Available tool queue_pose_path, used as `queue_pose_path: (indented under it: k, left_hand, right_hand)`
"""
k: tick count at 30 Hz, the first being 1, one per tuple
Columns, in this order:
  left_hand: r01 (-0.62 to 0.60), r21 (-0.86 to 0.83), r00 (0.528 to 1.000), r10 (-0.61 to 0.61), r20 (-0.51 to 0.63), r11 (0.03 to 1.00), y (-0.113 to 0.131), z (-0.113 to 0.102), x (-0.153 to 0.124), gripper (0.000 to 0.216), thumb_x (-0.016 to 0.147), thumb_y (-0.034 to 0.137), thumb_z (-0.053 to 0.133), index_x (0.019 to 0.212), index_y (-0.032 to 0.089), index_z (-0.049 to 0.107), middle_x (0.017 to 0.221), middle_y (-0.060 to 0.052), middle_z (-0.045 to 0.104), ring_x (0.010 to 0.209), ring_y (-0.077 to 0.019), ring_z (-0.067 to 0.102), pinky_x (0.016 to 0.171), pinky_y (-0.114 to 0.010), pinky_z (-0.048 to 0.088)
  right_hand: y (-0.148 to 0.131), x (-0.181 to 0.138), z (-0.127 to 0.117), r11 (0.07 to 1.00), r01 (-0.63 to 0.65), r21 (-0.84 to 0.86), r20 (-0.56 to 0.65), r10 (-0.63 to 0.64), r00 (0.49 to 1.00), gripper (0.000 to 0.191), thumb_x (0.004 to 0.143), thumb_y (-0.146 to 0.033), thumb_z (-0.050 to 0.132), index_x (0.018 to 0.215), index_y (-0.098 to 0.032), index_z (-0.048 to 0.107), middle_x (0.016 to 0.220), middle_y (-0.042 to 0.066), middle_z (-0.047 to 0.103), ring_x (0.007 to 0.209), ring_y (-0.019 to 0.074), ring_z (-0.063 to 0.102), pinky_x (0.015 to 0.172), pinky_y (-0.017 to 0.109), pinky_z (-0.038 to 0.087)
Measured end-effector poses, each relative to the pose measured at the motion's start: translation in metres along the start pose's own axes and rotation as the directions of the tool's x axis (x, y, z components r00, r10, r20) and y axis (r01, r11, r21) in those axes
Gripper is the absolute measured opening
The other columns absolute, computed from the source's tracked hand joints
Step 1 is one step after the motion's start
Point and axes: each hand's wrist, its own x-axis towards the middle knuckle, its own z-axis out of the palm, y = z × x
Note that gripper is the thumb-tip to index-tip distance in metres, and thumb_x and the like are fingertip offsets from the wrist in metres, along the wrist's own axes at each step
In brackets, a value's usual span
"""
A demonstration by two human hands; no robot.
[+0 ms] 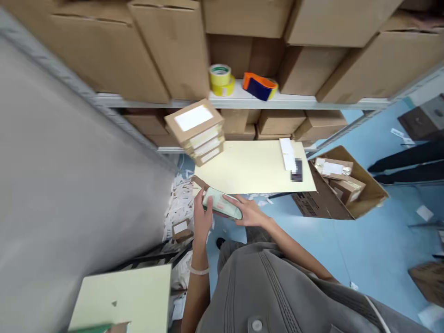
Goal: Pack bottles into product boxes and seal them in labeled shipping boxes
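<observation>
A pale green, flat package (224, 205) with rounded ends and faint reddish print is held between both my hands, tilted down to the right. My left hand (202, 213) grips its left end, thumb on top. Around its right end closes my right hand (250, 210), with fingers over the upper face. Something brown, like cardboard, shows along the package's edges; how it joins the package I cannot tell. Just beyond lies the cream tabletop (239, 166). On its left stands a stack of small cardboard boxes (199, 132) with white labels.
White slips (287, 155) and a blurred dark item (297, 170) lie at the table's right. An open carton (369, 196) holds labelled boxes. Tape rolls (221, 81) sit on the shelf (239, 102) among large boxes. Scrap paper (178, 201) covers the floor at left. Another person's legs (405, 166) are at right.
</observation>
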Motion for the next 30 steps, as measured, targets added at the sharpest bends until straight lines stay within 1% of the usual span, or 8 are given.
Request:
queue_pose_path:
  k: [5,8,11,15,19,23,26,30]
  left_hand:
    - [0.144,-0.084,0.978,-0.128,0.167,0.986,0.014,0.097,0.034,0.059,0.088,0.06,0.051,0.136,0.025,0.049,0.143,-0.011,0.05,0.131,-0.0274,0.048,0.103,-0.04,0.046]
    - [0.188,-0.069,0.958,-0.167,0.232,0.98,0.023,0.14,0.049,0.058,0.087,0.058,0.056,0.134,0.025,0.05,0.143,-0.011,0.05,0.13,-0.0268,0.05,0.102,-0.039,0.046]
    - [0.18,-0.061,0.96,-0.162,0.229,0.982,0.032,0.173,0.061,0.059,0.085,0.054,0.06,0.134,0.024,0.049,0.142,-0.012,0.051,0.13,-0.026,0.05,0.104,-0.039,0.044]
    - [0.1,0.06,0.979,-0.109,0.174,0.993,0.044,0.202,0.073,0.066,0.079,0.048,0.068,0.136,0.02,0.048,0.139,-0.014,0.051,0.131,-0.0273,0.048,0.107,-0.042,0.041]
    - [0.006,0.261,0.996,-0.03,0.087,0.965,0.065,0.218,0.084,0.068,0.077,0.04,0.07,0.138,0.022,0.046,0.133,-0.013,0.052,0.126,-0.0275,0.05,0.106,-0.044,0.041]
    - [-0.126,0.434,0.991,0.131,0.019,0.892,0.088,0.234,0.1,0.066,0.077,0.033,0.07,0.139,0.021,0.047,0.125,-0.013,0.052,0.123,-0.0292,0.048,0.106,-0.046,0.039]
    - [-0.201,0.532,0.976,0.213,0.04,0.823,0.092,0.25,0.115,0.066,0.077,0.03,0.07,0.138,0.02,0.048,0.125,-0.014,0.051,0.12,-0.0306,0.047,0.104,-0.045,0.039]
    - [-0.251,0.619,0.967,0.225,0.121,0.744,0.08,0.271,0.133,0.059,0.077,0.026,0.067,0.134,0.017,0.053,0.124,-0.016,0.051,0.113,-0.0316,0.048,0.099,-0.044,0.04]
  right_hand:
    - [0.098,-0.024,-0.04,0.999,-0.029,0.017,0.047,0.028,0.998,0.106,0.072,-0.032,0.067,0.156,-0.034,0.003,0.134,0.008,0.049,0.111,0.0273,0.056,0.078,0.031,0.048]
    - [0.151,-0.03,-0.057,0.999,-0.028,0.036,0.061,0.026,0.998,0.111,0.07,-0.031,0.068,0.157,-0.029,-0.001,0.133,0.009,0.051,0.111,0.0273,0.056,0.081,0.033,0.047]
    - [0.192,-0.027,-0.066,0.998,-0.044,0.049,0.073,0.041,0.997,0.113,0.069,-0.029,0.07,0.157,-0.024,-0.001,0.131,0.012,0.053,0.112,0.0285,0.056,0.087,0.035,0.046]
    - [0.227,-0.011,-0.065,0.991,-0.11,0.082,0.048,0.107,0.993,0.098,0.067,-0.019,0.069,0.152,-0.022,0.02,0.131,0.012,0.055,0.115,0.0284,0.054,0.093,0.037,0.042]
    - [0.244,0.017,-0.05,0.971,-0.177,0.158,-0.015,0.182,0.983,0.079,0.062,-0.009,0.066,0.136,-0.019,0.04,0.126,0.011,0.057,0.114,0.0273,0.053,0.097,0.039,0.039]
    - [0.252,0.05,-0.033,0.941,-0.214,0.262,-0.143,0.257,0.956,0.068,0.067,-0.013,0.064,0.13,-0.019,0.04,0.125,0.011,0.057,0.116,0.0267,0.052,0.099,0.04,0.038]
    - [0.261,0.068,-0.027,0.919,-0.253,0.302,-0.196,0.32,0.927,0.06,0.073,-0.017,0.062,0.129,-0.018,0.039,0.127,0.012,0.056,0.119,0.0271,0.052,0.099,0.039,0.039]
    - [0.281,0.079,-0.031,0.906,-0.342,0.249,-0.053,0.365,0.929,0.05,0.079,-0.012,0.056,0.127,-0.015,0.043,0.125,0.013,0.058,0.115,0.0257,0.055,0.096,0.038,0.042]
